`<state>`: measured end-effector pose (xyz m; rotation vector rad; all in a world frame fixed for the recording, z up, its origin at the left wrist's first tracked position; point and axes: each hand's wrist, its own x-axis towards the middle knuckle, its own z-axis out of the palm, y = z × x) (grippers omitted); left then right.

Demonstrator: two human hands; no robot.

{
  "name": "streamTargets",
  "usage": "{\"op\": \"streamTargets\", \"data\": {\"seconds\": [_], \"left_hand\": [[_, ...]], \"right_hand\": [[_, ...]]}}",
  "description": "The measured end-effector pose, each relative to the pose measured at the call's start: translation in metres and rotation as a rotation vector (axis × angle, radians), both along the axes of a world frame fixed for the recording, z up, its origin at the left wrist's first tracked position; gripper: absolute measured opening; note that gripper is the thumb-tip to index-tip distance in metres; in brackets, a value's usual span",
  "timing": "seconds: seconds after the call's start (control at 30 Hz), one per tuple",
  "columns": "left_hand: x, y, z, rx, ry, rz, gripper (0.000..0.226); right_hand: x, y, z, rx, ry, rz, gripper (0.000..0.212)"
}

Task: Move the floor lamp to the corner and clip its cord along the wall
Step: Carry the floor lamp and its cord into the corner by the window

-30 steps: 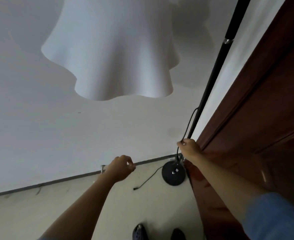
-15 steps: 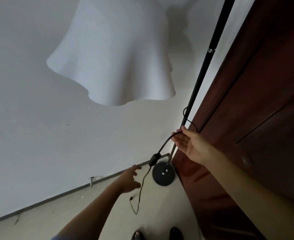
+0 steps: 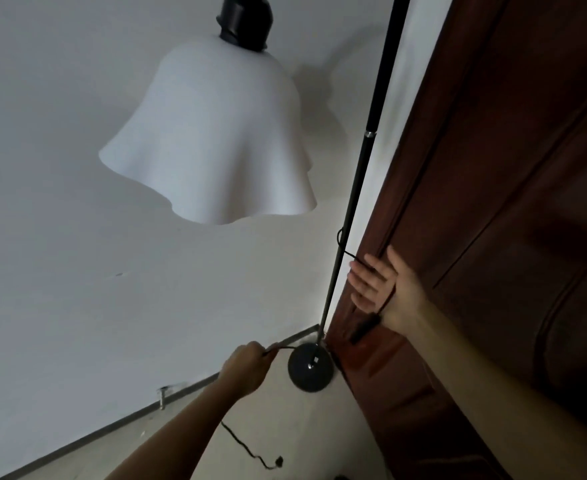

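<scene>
Floor lamp (image 3: 361, 188) stood in the corner, just left of the right hand (image 3: 380, 289).
Its cord (image 3: 250, 448) ran across that wide-spread palm, then into the left hand (image 3: 247, 367), pinched shut on it beside the base (image 3: 309, 367).

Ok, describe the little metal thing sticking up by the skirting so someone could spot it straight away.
Start at the white wall and follow its grey skirting strip left from the round black lamp base. The short silvery metal doorstop post stands upright there, the only upright metal stub along that strip.
</scene>
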<state>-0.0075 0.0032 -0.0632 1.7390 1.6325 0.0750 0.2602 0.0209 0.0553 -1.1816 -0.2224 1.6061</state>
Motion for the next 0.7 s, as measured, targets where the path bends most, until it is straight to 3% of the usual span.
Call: {"op": "streamTargets", "data": {"seconds": [0.07,0.17,0.33,0.4,0.5,0.57,0.7], "left_hand": [[-0.003,0.004,0.012,0.052,0.042,-0.014,0.059],[-0.007,0.011,0.030,0.137,0.036,-0.015,0.057],[-0.020,0.022,0.062,0.251,0.027,-0.015,0.050],[-0.022,0.025,0.077,0.262,-0.013,-0.026,0.045],[-0.024,0.031,0.097,0.285,-0.058,-0.069,0.041],[-0.028,0.037,0.109,0.301,-0.074,-0.085,0.039],[-0.045,0.046,0.132,0.340,-0.096,-0.078,0.038]], "right_hand": [[-0.014,-0.011,-0.022,-0.060,-0.106,0.146,0.039],[-0.034,-0.025,-0.053,-0.168,-0.543,0.408,0.039],[-0.028,-0.033,-0.081,-0.133,-1.116,0.336,0.079],[-0.029,-0.033,-0.081,-0.027,-1.369,0.392,0.081],[-0.055,-0.034,-0.083,0.276,-1.448,0.681,0.070],[-0.077,-0.033,-0.086,0.352,-1.459,0.857,0.071],[-0.118,-0.018,-0.086,0.493,-1.545,0.836,0.070]]}}
